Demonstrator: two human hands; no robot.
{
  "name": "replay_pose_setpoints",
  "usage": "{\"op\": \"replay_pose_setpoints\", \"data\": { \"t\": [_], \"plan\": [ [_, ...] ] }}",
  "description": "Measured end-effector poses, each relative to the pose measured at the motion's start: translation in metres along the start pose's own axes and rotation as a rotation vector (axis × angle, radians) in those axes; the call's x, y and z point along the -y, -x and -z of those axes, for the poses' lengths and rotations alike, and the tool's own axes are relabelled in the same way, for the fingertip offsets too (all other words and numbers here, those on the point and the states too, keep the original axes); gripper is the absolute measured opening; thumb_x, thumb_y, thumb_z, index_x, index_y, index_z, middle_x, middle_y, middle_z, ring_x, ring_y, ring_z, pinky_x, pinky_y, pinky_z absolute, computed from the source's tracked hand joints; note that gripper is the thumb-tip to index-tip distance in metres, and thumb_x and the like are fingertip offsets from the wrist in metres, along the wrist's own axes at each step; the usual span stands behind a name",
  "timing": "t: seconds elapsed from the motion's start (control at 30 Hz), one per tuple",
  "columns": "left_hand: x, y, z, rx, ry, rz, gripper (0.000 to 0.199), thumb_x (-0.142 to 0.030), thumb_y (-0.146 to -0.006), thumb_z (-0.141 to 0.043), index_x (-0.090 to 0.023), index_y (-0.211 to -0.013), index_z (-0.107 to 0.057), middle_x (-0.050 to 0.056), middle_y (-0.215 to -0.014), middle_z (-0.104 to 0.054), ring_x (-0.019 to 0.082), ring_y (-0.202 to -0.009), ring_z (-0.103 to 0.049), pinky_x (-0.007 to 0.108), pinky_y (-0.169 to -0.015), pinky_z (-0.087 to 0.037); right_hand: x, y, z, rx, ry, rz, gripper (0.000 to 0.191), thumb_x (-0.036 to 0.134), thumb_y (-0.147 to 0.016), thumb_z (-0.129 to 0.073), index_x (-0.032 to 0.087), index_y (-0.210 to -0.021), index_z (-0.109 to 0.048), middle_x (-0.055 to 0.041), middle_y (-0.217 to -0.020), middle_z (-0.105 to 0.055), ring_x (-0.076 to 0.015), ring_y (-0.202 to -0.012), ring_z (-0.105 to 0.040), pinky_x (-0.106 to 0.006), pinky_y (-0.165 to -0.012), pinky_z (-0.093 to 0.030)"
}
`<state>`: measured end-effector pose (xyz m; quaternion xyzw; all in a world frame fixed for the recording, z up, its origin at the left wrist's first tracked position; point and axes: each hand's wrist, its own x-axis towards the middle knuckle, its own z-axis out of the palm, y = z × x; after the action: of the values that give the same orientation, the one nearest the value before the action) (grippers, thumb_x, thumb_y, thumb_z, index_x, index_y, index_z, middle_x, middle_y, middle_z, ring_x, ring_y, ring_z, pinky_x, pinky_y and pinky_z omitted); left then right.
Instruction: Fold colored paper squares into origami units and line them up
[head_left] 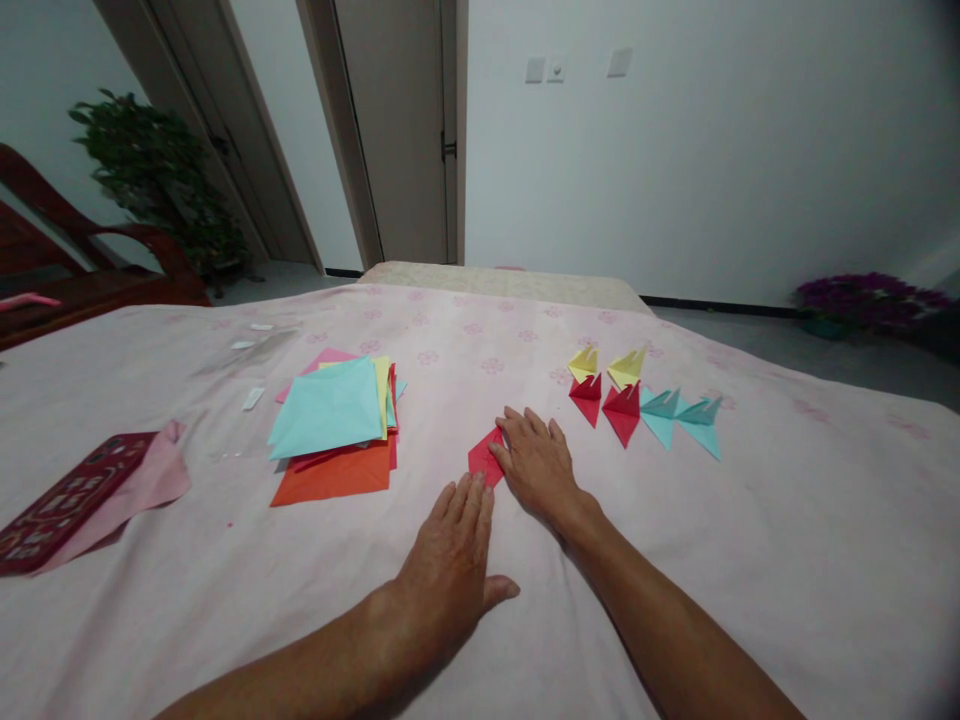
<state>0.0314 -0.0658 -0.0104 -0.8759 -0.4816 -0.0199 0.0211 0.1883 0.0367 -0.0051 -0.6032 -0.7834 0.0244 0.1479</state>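
Note:
A small folded piece of red paper (pixel 485 456) lies flat on the pink flowered cloth in front of me. My left hand (pixel 455 545) rests at its near edge, fingertips on the paper, fingers stretched out and thumb spread to the right. On the paper's right side lies my right hand (pixel 538 458), palm down with fingers extended, covering part of it. Several folded paper birds stand to the right: yellow ones (pixel 627 368), red ones (pixel 622 410) and light blue ones (pixel 700 422).
Left of my hands is a stack of coloured paper squares (pixel 330 408), light blue on top. Clear plastic wrappers (pixel 251 400) lie beside it. Farther left sits a dark red patterned packet (pixel 75 500) on pink material. Beyond the cloth (pixel 787 560) are a wooden chair, plants and doors.

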Motion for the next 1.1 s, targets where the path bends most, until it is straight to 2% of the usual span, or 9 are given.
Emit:
{"op": "replay_pose_setpoints", "data": {
  "t": [0.2,0.3,0.37,0.5,0.63,0.77,0.9,1.0,1.1],
  "plan": [
    [-0.006,0.014,0.024,-0.021,0.046,-0.027,0.079,-0.064,-0.081,-0.062,-0.004,-0.132,-0.057,0.028,-0.139,-0.052,0.039,-0.130,-0.050,0.050,-0.108,-0.039,0.000,-0.001,0.000,0.014,0.025,0.008,0.046,0.045,-0.100,-0.039,0.023,-0.140,-0.049,-0.0063,-0.153,-0.042,-0.0289,-0.144,-0.027,-0.052,-0.116,-0.014],
    [0.008,0.002,0.055,0.081,0.114,-0.093,0.036,-0.045,-0.092,-0.055,-0.014,-0.088,-0.074,0.014,-0.091,-0.075,0.029,-0.087,-0.071,0.048,-0.095,-0.049,0.000,0.000,0.000,0.002,0.034,0.016,0.045,0.044,-0.100,-0.039,0.023,-0.139,-0.049,-0.0058,-0.153,-0.042,-0.0300,-0.143,-0.029,-0.052,-0.116,-0.015],
    [0.020,-0.011,0.066,0.075,0.137,-0.044,0.039,-0.031,-0.098,-0.044,-0.016,-0.076,-0.072,0.011,-0.077,-0.074,0.025,-0.079,-0.070,0.043,-0.085,-0.053,0.000,0.000,0.000,0.000,0.035,0.019,0.045,0.044,-0.100,-0.039,0.023,-0.138,-0.050,-0.0060,-0.152,-0.043,-0.0302,-0.142,-0.030,-0.052,-0.115,-0.016],
    [0.033,-0.027,0.048,-0.131,0.163,-0.020,0.034,-0.029,-0.099,-0.043,-0.015,-0.123,-0.063,0.013,-0.130,-0.064,0.027,-0.125,-0.057,0.046,-0.111,-0.038,0.000,0.000,0.001,0.001,0.032,0.021,0.045,0.042,-0.100,-0.038,0.022,-0.139,-0.049,-0.0071,-0.152,-0.043,-0.0298,-0.142,-0.029,-0.052,-0.116,-0.015],
    [0.024,-0.021,0.018,-0.029,0.142,-0.043,0.068,-0.044,-0.092,-0.057,-0.004,-0.144,-0.040,0.023,-0.152,-0.038,0.033,-0.141,-0.037,0.049,-0.115,-0.033,-0.001,0.001,0.000,0.000,0.018,0.019,0.044,0.042,-0.100,-0.038,0.022,-0.139,-0.049,-0.0078,-0.152,-0.042,-0.0287,-0.143,-0.028,-0.051,-0.116,-0.014],
    [0.015,-0.013,0.023,-0.012,0.186,-0.062,0.061,-0.047,-0.092,-0.056,-0.006,-0.137,-0.051,0.022,-0.145,-0.048,0.034,-0.136,-0.044,0.047,-0.113,-0.034,-0.006,0.001,-0.002,-0.031,-0.033,0.029,0.044,0.044,-0.100,-0.041,0.022,-0.137,-0.051,-0.0063,-0.151,-0.045,-0.0278,-0.142,-0.030,-0.049,-0.117,-0.014],
    [0.031,-0.026,0.038,-0.026,0.403,0.059,0.036,-0.032,-0.100,-0.038,-0.021,-0.092,-0.071,0.007,-0.093,-0.073,0.022,-0.090,-0.067,0.035,-0.088,-0.046,-0.013,-0.001,-0.001,-0.076,-0.126,0.001,0.040,0.037,-0.102,-0.034,0.021,-0.133,-0.056,-0.0066,-0.143,-0.053,-0.0230,-0.137,-0.038,-0.043,-0.116,-0.020],
    [0.048,-0.041,0.035,-0.206,0.499,0.310,0.027,-0.032,-0.097,-0.044,-0.020,-0.101,-0.068,0.008,-0.099,-0.070,0.022,-0.090,-0.064,0.032,-0.078,-0.044,-0.016,-0.003,0.003,-0.116,-0.162,-0.038,0.041,0.025,-0.102,-0.027,0.017,-0.126,-0.060,-0.0099,-0.131,-0.062,-0.0209,-0.125,-0.049,-0.038,-0.108,-0.031],
    [0.055,-0.053,0.025,-0.219,0.446,0.378,0.027,-0.038,-0.094,-0.052,-0.017,-0.104,-0.066,0.010,-0.103,-0.066,0.024,-0.096,-0.061,0.033,-0.081,-0.042,-0.016,-0.004,0.007,-0.129,-0.175,-0.048,0.039,0.023,-0.101,-0.030,0.017,-0.119,-0.064,-0.0109,-0.121,-0.066,-0.0215,-0.116,-0.053,-0.036,-0.102,-0.035]
  ]
}}
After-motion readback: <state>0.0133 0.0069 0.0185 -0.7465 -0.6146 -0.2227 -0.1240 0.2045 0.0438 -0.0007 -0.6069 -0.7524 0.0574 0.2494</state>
